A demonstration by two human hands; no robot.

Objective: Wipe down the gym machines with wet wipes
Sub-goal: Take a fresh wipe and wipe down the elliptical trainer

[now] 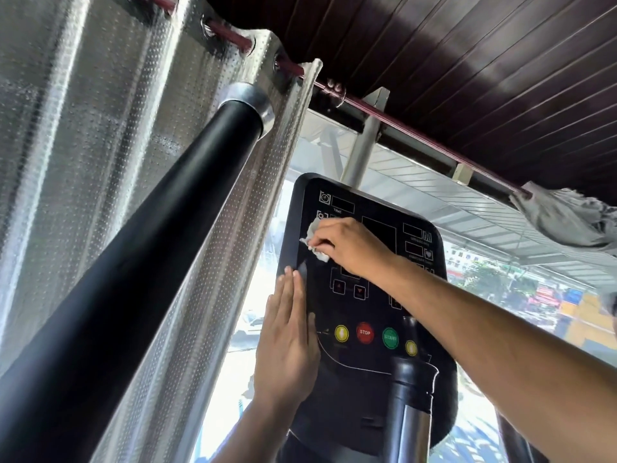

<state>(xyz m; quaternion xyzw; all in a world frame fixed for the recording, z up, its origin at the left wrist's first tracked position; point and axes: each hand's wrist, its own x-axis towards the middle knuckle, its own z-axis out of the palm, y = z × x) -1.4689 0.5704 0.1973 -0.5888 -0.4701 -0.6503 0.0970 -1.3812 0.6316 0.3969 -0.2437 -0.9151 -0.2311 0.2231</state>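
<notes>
Our right hand (347,245) pinches the crumpled wipe (314,240) against the console (374,295) upper left, wipe's long axis roughly vertical; left hand (288,339), fingers straight and together, rests flat on console's left edge

Daylight floods in from the window (484,262) far behind the console (367,295), blowing out white at lower left. The silver curtain (117,145) shimmers, the ceiling (467,61) sits dark, and wide-angle bending curves the edges.

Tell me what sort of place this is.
Most likely a gym by a street-facing window: a cardio machine console with STOP and START buttons, and padded black handlebars.
</notes>
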